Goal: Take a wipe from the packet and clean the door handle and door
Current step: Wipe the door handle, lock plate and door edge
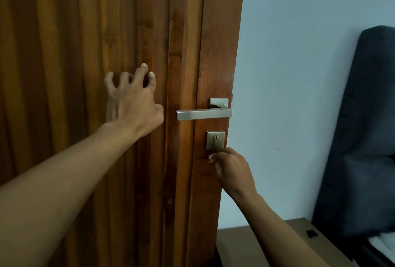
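A brown wooden door [188, 42] with vertical grooves fills the left and middle of the view. Its square steel lever handle [203, 114] sits near the door's right edge, with a square keyhole plate [215, 140] below it. My left hand [133, 100] rests on the door panel left of the handle, fingers spread and bent, holding nothing. My right hand [232, 169] is just below the keyhole plate at the door's edge, fingers curled together; nothing shows in it. No wipe or packet is in view.
A pale blue wall [299, 74] stands right of the door. A dark padded headboard or chair back [367, 138] rises at the far right. A low wooden surface [267, 243] sits at the bottom right beside the door's edge.
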`<move>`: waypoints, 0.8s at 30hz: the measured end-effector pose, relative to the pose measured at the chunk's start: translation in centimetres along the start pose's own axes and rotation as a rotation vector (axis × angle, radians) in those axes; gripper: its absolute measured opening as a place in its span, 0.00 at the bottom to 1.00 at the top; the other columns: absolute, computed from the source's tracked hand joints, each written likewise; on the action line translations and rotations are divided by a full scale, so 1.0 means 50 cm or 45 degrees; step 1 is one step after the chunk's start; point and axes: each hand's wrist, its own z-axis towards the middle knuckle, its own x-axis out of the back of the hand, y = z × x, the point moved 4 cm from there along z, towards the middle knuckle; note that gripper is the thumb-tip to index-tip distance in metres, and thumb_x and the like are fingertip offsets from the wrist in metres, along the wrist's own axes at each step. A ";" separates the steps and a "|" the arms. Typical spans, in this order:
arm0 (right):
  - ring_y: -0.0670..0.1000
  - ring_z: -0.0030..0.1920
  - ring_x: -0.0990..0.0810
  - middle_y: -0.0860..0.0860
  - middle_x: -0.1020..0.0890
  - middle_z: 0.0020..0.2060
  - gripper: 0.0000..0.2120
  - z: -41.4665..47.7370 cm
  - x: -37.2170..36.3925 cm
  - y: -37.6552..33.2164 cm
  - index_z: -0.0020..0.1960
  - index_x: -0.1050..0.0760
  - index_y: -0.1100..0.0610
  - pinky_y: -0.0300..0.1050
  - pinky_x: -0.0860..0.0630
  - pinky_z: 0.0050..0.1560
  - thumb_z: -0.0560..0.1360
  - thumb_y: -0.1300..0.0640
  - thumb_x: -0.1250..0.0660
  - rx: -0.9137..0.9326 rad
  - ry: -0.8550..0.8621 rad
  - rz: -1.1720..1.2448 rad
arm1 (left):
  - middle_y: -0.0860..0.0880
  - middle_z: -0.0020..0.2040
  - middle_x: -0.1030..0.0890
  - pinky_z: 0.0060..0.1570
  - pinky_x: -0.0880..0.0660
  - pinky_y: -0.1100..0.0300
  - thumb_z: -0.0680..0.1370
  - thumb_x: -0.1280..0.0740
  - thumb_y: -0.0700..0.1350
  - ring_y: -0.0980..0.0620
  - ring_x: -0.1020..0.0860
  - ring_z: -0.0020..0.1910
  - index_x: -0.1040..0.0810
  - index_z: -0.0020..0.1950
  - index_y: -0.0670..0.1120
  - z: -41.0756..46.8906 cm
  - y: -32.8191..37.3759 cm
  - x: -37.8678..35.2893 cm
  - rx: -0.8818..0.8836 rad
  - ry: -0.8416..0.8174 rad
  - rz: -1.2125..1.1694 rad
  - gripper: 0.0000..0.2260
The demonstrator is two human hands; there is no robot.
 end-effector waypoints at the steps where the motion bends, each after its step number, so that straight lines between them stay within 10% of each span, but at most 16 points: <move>1: 0.53 0.44 0.20 0.51 0.18 0.47 0.08 0.001 0.010 -0.005 0.49 0.17 0.55 0.42 0.25 0.42 0.74 0.60 0.34 -0.016 0.063 0.048 | 0.43 0.78 0.40 0.70 0.44 0.34 0.74 0.36 0.56 0.39 0.33 0.68 0.33 0.75 0.47 -0.001 0.000 -0.002 0.000 0.001 0.001 0.30; 7: 0.53 0.44 0.21 0.53 0.18 0.47 0.08 0.049 0.056 -0.058 0.53 0.20 0.57 0.44 0.23 0.43 0.75 0.59 0.31 0.095 0.378 0.092 | 0.43 0.78 0.40 0.71 0.44 0.34 0.74 0.35 0.55 0.39 0.34 0.69 0.34 0.75 0.47 0.001 -0.002 -0.003 -0.005 0.008 0.003 0.31; 15: 0.56 0.47 0.20 0.54 0.17 0.50 0.09 0.100 0.041 -0.076 0.53 0.19 0.58 0.48 0.20 0.46 0.76 0.58 0.34 0.370 0.129 -0.235 | 0.43 0.78 0.41 0.71 0.46 0.34 0.74 0.35 0.55 0.39 0.34 0.69 0.35 0.76 0.48 0.000 -0.005 -0.005 -0.022 0.010 -0.001 0.31; 24: 0.56 0.43 0.20 0.53 0.18 0.46 0.06 0.113 0.077 -0.034 0.49 0.20 0.57 0.43 0.29 0.40 0.74 0.61 0.34 0.114 0.198 -0.106 | 0.44 0.78 0.41 0.71 0.46 0.34 0.74 0.36 0.56 0.39 0.34 0.70 0.35 0.76 0.48 0.001 -0.007 -0.005 -0.028 -0.001 0.023 0.32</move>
